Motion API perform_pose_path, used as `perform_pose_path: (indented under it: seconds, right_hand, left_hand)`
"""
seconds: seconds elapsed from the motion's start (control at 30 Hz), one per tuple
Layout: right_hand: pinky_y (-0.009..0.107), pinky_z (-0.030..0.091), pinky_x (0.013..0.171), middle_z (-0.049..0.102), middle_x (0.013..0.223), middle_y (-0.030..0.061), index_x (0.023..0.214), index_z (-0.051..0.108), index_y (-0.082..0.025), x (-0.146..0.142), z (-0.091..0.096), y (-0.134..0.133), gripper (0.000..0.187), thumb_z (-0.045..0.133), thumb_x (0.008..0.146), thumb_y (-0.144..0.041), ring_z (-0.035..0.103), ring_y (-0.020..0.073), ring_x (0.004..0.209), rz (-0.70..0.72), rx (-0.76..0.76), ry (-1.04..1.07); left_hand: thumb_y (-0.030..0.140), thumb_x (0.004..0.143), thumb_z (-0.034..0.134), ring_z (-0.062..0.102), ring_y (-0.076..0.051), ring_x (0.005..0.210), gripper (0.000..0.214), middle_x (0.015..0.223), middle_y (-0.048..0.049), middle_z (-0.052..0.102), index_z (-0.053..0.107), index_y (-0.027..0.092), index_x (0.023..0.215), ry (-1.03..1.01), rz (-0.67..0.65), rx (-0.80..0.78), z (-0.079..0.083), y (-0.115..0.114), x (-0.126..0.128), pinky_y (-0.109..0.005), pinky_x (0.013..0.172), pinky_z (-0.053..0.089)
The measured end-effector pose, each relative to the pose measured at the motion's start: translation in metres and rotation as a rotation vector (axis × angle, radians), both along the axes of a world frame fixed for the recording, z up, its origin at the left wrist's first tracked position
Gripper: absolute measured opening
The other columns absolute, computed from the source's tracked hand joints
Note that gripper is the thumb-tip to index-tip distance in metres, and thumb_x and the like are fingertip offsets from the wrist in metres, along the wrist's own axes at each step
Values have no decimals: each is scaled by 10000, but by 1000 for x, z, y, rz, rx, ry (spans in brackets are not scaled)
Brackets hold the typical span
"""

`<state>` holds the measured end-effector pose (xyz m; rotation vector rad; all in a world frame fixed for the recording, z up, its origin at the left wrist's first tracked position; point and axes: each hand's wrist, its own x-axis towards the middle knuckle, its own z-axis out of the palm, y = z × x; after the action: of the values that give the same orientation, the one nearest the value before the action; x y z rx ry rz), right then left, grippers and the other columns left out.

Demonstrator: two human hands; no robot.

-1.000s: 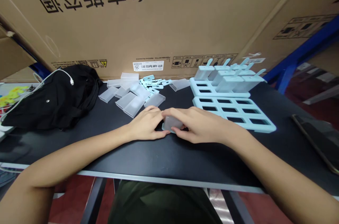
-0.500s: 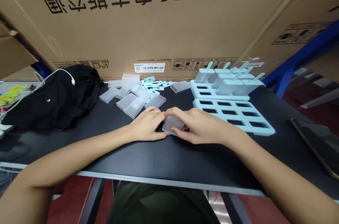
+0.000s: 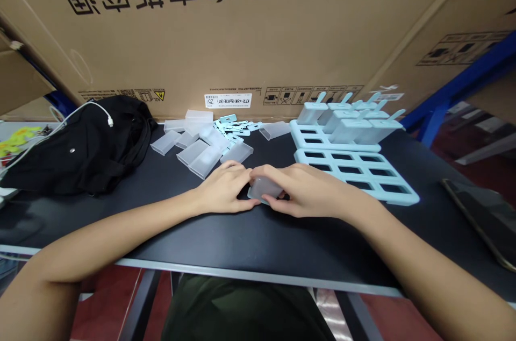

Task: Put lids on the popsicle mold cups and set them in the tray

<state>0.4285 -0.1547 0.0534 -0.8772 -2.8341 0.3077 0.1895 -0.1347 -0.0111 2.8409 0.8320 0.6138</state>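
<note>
My left hand and my right hand meet at the middle of the black table. Both are closed on one translucent plastic mould cup with a light blue piece under it, pressed down on the tabletop. Just right of my right hand lies an empty light blue tray with rectangular slots. Behind it a second blue tray carries several filled moulds with blue stick handles.
Several loose translucent cups and blue stick lids lie behind my hands. A black bag with a white cable sits at the left. A large cardboard box walls the back. A dark phone lies at the right edge.
Both hands stay on the cup in the same spot. Only the fingers and my view have shifted slightly.
</note>
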Motion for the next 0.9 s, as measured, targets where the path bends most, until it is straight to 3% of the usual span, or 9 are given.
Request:
perform_pose_path:
  seconds: [0.27, 0.63, 0.9]
  right_hand:
    - [262, 387, 584, 738, 755, -9, 1368, 530, -191, 2, 0, 1, 388, 544, 982, -225, 647, 161, 578, 12, -10, 51]
    - [292, 430, 635, 781, 1010, 75, 1348, 554, -202, 0, -1, -2, 369, 535, 980, -203, 721, 215, 761, 7, 72, -11]
    - [264, 405, 628, 759, 876, 23, 1430, 493, -206, -1, 1, -3, 456, 518, 977, -164, 680, 182, 673, -36, -99, 67]
  left_hand:
    - [519, 943, 681, 675, -279, 956, 384, 897, -71, 691, 636, 158, 1067, 34, 10, 9, -2, 1, 0, -461, 1020, 497]
    - [479, 941, 688, 670, -274, 938, 322, 922, -81, 691, 636, 167, 1002, 44, 4, -24, 0, 2, 1, -440, 965, 511]
    - [498, 958, 662, 676, -282, 937, 333, 892, -77, 695, 634, 168, 990, 64, 14, -40, 2, 2, 1, -443, 948, 511]
